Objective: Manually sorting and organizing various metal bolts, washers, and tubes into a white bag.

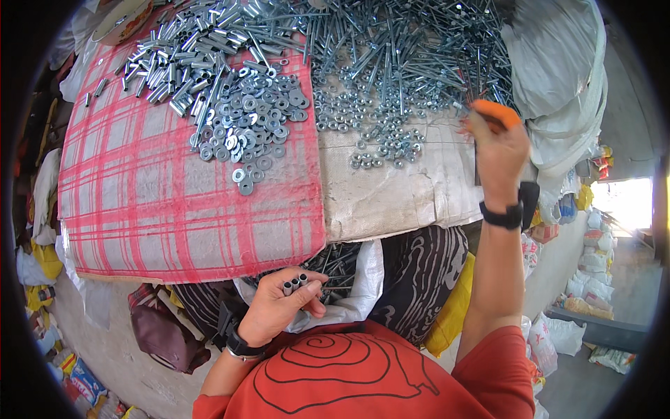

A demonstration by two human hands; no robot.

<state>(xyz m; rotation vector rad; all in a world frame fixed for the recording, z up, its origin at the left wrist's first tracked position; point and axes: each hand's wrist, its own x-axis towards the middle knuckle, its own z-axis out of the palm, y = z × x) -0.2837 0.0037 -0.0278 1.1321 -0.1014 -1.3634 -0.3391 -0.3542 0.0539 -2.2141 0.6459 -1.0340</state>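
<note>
Low in front of my body, my left hand (276,307) is closed around three short metal tubes (295,283), their open ends facing up. Below the table edge, beside that hand, a white sack (366,276) lies open in my lap with long bolts (340,269) inside. My right hand (501,157) reaches to the table's right side, by the pile of long bolts (412,42). Its fingers are curled, with something bright orange (497,110) at them. Blur and the angle hide what that orange thing is and what the fingertips hold.
On the red-checked cloth (153,209) lie a heap of metal tubes (174,77) and a spread of flat washers (251,119). Nuts (391,143) are scattered on the beige cover (384,192). A bowl (122,21) stands far left; white plastic sheeting (558,77) hangs at the right.
</note>
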